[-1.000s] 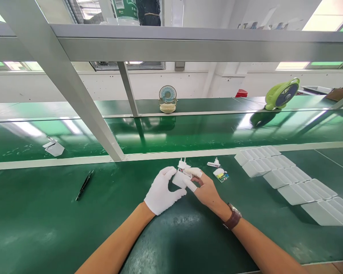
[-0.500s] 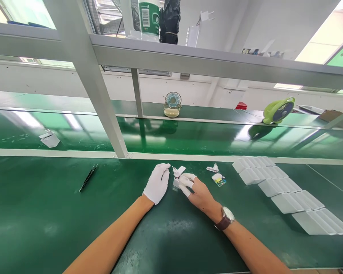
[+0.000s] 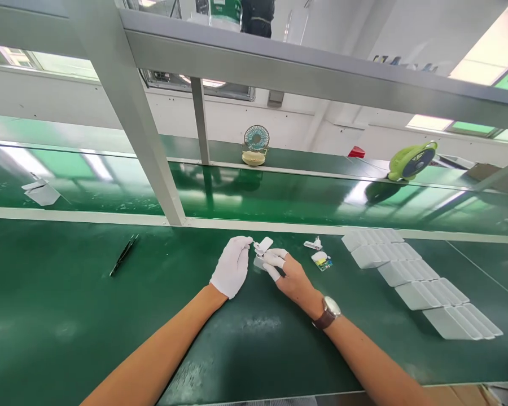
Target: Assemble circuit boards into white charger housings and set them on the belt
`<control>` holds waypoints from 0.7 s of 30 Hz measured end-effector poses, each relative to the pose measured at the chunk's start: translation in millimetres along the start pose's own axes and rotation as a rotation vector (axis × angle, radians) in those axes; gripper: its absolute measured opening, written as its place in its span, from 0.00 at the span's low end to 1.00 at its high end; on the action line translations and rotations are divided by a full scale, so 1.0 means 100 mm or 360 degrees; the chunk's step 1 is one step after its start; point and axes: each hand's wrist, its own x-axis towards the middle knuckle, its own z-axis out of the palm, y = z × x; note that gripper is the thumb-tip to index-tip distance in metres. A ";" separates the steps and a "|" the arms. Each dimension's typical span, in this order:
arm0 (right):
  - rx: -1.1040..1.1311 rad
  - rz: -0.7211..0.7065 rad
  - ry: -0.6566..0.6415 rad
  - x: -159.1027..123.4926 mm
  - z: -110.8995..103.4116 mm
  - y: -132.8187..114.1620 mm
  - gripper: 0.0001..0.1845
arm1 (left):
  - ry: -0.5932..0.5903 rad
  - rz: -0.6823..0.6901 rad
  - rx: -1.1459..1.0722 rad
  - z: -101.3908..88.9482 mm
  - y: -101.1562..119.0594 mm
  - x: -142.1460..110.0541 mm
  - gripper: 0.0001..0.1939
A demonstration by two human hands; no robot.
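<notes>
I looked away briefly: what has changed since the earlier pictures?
The left hand, spread a second ago, has closed its fingers. The white adapter in the grip of the right hand has turned, its prong end swinging leftward. The white piece on the green belt has shifted left. The right hand keeps its hold; the black tweezers, circuit board and rows of white shells stay put.

Behind the grey metal frame (image 3: pixel 300 65), a small cream-based fan (image 3: pixel 256 140) stands left of a red object (image 3: pixel 356 151) and a lime-green fan (image 3: pixel 411 160); above, a green-labelled container (image 3: pixel 225 12) adjoins a black bundle (image 3: pixel 257 18).
</notes>
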 end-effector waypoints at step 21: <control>0.0384 0.0407 0.0040 0.01 0.00 0.02 0.19 | -0.0154 -0.0161 0.0076 0.06 0.05 -0.04 0.15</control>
